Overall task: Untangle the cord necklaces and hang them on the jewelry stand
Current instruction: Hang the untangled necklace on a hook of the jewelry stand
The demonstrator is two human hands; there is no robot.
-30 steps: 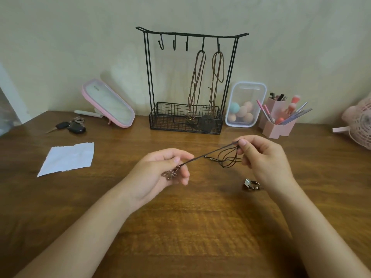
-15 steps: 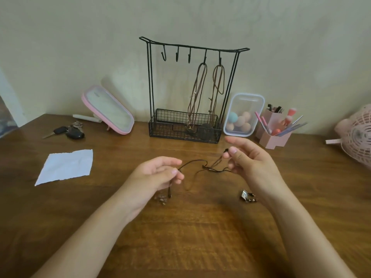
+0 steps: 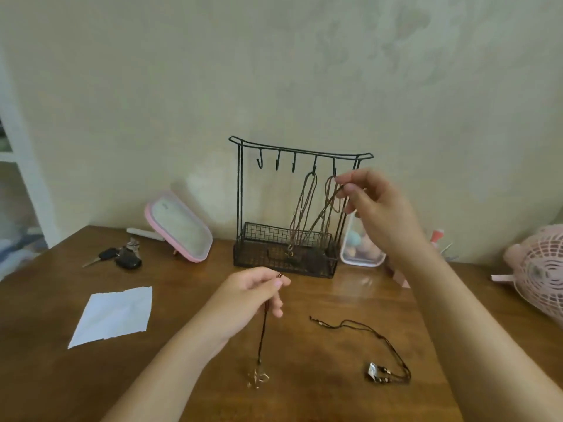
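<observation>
The black wire jewelry stand [image 3: 300,153] stands at the wall with two brown cord necklaces [image 3: 304,208] hanging from its two right hooks into the basket. My left hand [image 3: 253,296] pinches a dark cord necklace [image 3: 263,333] in front of the stand. Its pendant [image 3: 258,376] dangles down to the table. Raised at the rightmost hook, my right hand [image 3: 374,202] pinches the brown cord that hangs there and pulls it slantwise. A second dark cord necklace [image 3: 380,339] with a silver pendant [image 3: 373,371] lies loose on the table.
Left of the stand are a pink-framed mirror [image 3: 179,226], car keys [image 3: 122,257] and a white paper sheet [image 3: 115,315]. A clear box of sponges [image 3: 359,254] sits behind my right arm. A pink fan [image 3: 539,269] is at the right edge.
The two dark necklaces have come apart: one now lies on the table, the other hangs from my left hand. My right hand let go and rose to the stand's rightmost hook.
</observation>
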